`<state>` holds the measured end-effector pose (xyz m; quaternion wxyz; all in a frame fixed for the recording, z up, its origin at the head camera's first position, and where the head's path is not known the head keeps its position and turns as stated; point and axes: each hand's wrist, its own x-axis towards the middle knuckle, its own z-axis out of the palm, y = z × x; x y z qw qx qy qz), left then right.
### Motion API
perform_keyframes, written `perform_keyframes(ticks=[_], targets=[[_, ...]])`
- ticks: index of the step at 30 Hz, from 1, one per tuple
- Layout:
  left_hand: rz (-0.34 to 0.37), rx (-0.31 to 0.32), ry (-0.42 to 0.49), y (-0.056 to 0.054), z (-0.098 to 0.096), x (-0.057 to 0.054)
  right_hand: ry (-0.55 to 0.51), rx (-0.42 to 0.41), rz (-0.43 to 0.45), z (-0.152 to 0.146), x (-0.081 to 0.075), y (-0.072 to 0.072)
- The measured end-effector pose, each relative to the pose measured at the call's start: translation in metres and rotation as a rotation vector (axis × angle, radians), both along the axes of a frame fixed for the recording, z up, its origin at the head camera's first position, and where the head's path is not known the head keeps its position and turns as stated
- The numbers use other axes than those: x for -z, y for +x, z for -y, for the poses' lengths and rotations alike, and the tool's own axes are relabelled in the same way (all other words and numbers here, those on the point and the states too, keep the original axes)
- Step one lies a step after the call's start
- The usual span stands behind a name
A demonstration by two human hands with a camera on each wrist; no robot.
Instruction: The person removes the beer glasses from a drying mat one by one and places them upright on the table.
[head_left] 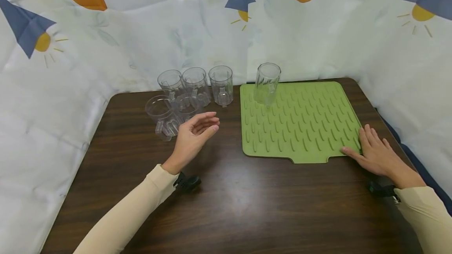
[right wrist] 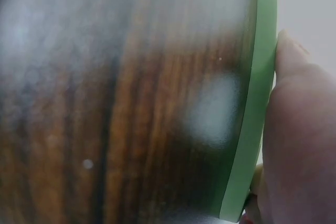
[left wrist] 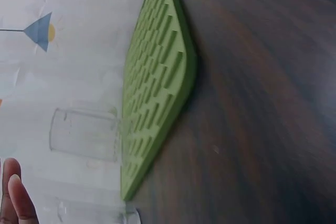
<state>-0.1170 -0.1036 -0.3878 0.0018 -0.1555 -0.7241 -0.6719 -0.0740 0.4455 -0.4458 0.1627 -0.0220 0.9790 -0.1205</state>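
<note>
My left hand (head_left: 192, 136) hovers over the table with fingers loosely bent and nothing in it, right beside a cluster of clear glass mugs. The front mug (head_left: 162, 115) stands at the cluster's left, and another mug (head_left: 221, 85) at its back right. My right hand (head_left: 378, 154) rests flat at the front right corner of a green ridged drying mat (head_left: 300, 128), its thumb on the mat's edge. One glass mug (head_left: 267, 85) stands on the mat's back left corner; it also shows in the left wrist view, where the mug (left wrist: 84, 135) looks sideways.
A dark wooden table (head_left: 233, 203) carries everything. White cloth (head_left: 141, 38) printed with lamps hangs close behind the mugs and mat and along both sides. The mat has a tab (head_left: 310, 159) at its front edge.
</note>
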Motion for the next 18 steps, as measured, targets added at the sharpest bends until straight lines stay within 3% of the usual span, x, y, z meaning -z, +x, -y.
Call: perform_keyframes(ticks=[6,18], targets=[[-0.006,0.011,0.054,-0.017,-0.025,0.006,0.005,0.003,0.001,0.003,-0.002,-0.001],[-0.016,0.013,0.056,-0.036,-0.064,0.023,0.016,0.001,-0.01,0.003,-0.001,0.0]])
